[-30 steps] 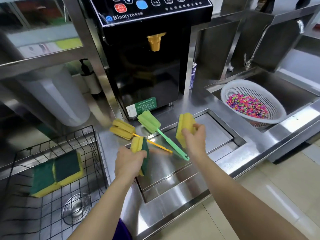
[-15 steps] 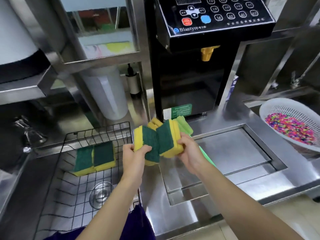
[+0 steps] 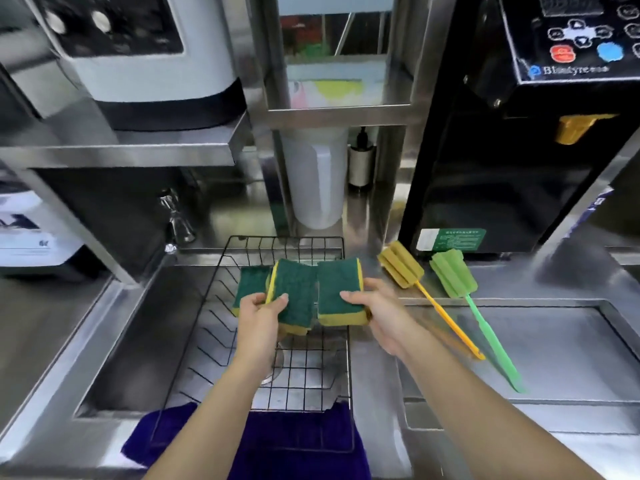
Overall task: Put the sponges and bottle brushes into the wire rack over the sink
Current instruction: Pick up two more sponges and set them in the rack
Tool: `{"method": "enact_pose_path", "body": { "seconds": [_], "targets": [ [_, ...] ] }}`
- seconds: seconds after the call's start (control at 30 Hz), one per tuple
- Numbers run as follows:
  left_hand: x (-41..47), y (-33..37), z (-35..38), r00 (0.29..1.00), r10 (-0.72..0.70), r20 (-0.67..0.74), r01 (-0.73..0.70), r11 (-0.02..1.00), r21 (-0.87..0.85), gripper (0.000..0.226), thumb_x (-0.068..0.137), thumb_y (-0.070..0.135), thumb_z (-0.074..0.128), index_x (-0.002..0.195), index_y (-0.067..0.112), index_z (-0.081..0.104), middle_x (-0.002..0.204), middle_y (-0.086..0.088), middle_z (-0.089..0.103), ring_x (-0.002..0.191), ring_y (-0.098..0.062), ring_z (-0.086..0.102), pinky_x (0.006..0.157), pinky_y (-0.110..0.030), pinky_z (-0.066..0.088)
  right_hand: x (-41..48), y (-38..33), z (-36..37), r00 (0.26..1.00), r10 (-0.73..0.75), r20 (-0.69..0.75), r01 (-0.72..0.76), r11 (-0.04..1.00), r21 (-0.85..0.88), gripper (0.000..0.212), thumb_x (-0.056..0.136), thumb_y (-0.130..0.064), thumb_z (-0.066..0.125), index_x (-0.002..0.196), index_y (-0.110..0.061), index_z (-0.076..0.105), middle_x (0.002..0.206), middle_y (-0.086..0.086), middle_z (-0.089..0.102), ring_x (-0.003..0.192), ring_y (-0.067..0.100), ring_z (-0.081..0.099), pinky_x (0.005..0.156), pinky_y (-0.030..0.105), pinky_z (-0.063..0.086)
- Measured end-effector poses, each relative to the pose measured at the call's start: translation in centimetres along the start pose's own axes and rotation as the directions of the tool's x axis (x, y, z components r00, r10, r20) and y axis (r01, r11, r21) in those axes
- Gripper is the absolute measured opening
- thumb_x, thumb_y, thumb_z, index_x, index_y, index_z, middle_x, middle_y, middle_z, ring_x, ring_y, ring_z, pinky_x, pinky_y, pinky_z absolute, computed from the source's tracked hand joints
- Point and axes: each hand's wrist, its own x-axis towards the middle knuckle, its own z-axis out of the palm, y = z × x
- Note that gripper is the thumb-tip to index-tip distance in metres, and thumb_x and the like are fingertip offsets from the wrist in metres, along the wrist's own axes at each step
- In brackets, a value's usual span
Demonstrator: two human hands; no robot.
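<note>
Black wire rack (image 3: 221, 327) is open from above; its near half is bare grid. Far end is taken by a green-and-yellow sponge (image 3: 247, 284) lying there and two more held over it. Steel shelf (image 3: 138, 147) overhangs behind. Yellow bottle brush (image 3: 401, 265) and green bottle brush (image 3: 453, 273) block the table right of rack.

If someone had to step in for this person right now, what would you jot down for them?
Left hand: holding a sponge above the wire rack.
Right hand: holding a second sponge over the rack's right side.
Done: at least one sponge already lies in the rack, partly hidden.
Left: lower both held sponges in, then fetch the yellow bottle brush and green bottle brush, both lying on the counter right of the sink.
</note>
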Motion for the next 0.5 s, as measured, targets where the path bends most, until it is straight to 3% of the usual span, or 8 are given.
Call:
{"method": "enact_pose_path", "body": {
  "seconds": [0.07, 0.17, 0.3, 0.43, 0.5],
  "targets": [
    [0.7, -0.2, -1.8, 0.999, -0.013, -0.044, 0.013, 1.000, -0.007, 0.024, 0.089, 0.018, 0.059, 0.109, 0.014, 0.048, 0.109, -0.009, 0.060, 0.100, -0.029, 0.060, 0.096, -0.053, 0.049, 0.3, 0.6, 1.6, 0.999, 0.021, 0.025, -0.019, 0.998, -0.066, 0.054, 0.071, -0.002, 0.072, 0.120, -0.004, 0.051, 0.106, 0.012, 0.069, 0.104, 0.031, 0.064, 0.096, 0.046, 0.050],
    [1.5, -0.4, -4.1, 0.994, -0.018, -0.111, 0.017, 1.000, -0.018, 0.014, 0.092, 0.015, 0.054, 0.104, 0.012, 0.046, 0.093, -0.005, 0.059, 0.093, -0.027, 0.058, 0.095, -0.053, 0.049, 0.2, 1.3, 3.8, 0.992, 0.095, 0.078, -0.080, 0.981, -0.178, 0.045, 0.078, -0.001, 0.067, 0.119, -0.004, 0.048, 0.100, 0.008, 0.067, 0.102, 0.029, 0.062, 0.094, 0.042, 0.050],
    [2.4, -0.7, -5.9, 0.984, -0.049, -0.171, 0.051, 0.999, 0.005, 0.008, 0.096, 0.014, 0.047, 0.103, 0.011, 0.044, 0.081, 0.001, 0.052, 0.094, -0.028, 0.055, 0.096, -0.048, 0.048, 0.6, 2.5, 5.9, 0.961, 0.242, 0.132, -0.196, 0.937, -0.288, 0.039, 0.085, 0.001, 0.060, 0.121, -0.004, 0.049, 0.118, 0.011, 0.065, 0.108, 0.028, 0.063, 0.089, 0.044, 0.054],
    [3.1, -1.5, -6.5, 0.985, -0.078, -0.156, 0.106, 0.977, 0.183, 0.020, 0.097, 0.014, 0.042, 0.078, 0.014, 0.049, 0.077, 0.001, 0.048, 0.088, -0.029, 0.052, 0.095, -0.052, 0.049, 1.4, 4.3, 6.5, 0.943, 0.324, 0.078, -0.266, 0.873, -0.409, 0.039, 0.085, -0.001, 0.059, 0.120, -0.010, 0.043, 0.129, 0.010, 0.058, 0.117, 0.031, 0.057, 0.096, 0.054, 0.049],
    [3.3, -2.1, -6.6, 0.988, -0.079, -0.130, 0.111, 0.959, 0.261, 0.018, 0.097, 0.015, 0.040, 0.081, 0.015, 0.047, 0.080, -0.001, 0.049, 0.091, -0.031, 0.054, 0.094, -0.054, 0.050, 1.8, 5.1, 6.5, 0.934, 0.354, 0.053, -0.293, 0.842, -0.454, 0.046, 0.085, -0.003, 0.060, 0.126, -0.010, 0.041, 0.136, 0.011, 0.052, 0.122, 0.031, 0.051, 0.094, 0.050, 0.049]
  ]
}}
